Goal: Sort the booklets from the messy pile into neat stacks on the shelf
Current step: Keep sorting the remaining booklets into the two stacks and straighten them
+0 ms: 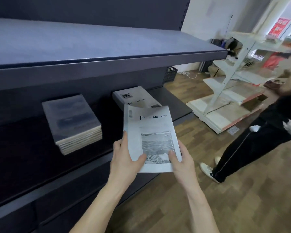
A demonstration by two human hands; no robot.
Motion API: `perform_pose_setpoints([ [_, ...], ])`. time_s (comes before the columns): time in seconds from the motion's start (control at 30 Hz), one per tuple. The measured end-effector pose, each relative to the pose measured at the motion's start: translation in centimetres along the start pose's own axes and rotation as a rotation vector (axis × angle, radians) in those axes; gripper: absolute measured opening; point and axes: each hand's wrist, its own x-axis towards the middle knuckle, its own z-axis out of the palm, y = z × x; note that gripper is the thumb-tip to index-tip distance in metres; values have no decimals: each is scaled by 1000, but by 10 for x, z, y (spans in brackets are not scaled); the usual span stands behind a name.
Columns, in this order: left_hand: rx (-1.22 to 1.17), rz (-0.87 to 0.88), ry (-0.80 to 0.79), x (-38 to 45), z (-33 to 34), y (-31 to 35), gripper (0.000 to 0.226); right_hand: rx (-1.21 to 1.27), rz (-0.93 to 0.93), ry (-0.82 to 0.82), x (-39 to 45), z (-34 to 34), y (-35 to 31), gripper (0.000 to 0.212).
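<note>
While both hands, left hand (pixel 124 158) and right hand (pixel 181 160), clamp the white booklet (pixel 151 132) at centre frame, its long axis points up-frame toward the matching white stack (pixel 133 96) just beyond, on the shelf (pixel 175 101).

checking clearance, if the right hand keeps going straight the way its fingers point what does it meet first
Probably the white booklet stack on the shelf; the right hand and left hand hold a matching booklet aimed there. Depth is unclear.

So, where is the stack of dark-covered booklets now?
In the head view, the stack of dark-covered booklets lies on the lower shelf, left of centre. It is left of the white stack and apart from it, beneath the upper shelf.
</note>
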Motion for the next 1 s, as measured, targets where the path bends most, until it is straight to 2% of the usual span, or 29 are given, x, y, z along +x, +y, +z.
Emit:
perform_pose_setpoints([
  [0.37, 87, -103, 53, 75, 34, 2, 72, -55, 29, -128, 115, 1, 18, 35],
  [0.73, 100, -271, 156, 107, 86, 28, 95, -130, -27, -384, 234, -14, 40, 47],
  [0.87, 128, -280, 142, 106, 109, 35, 96, -100, -60, -421, 257, -24, 46, 42],
  [1.0, 177, -344, 207, 114, 124, 35, 92, -72, -76, -455, 275, -29, 42, 42],
])
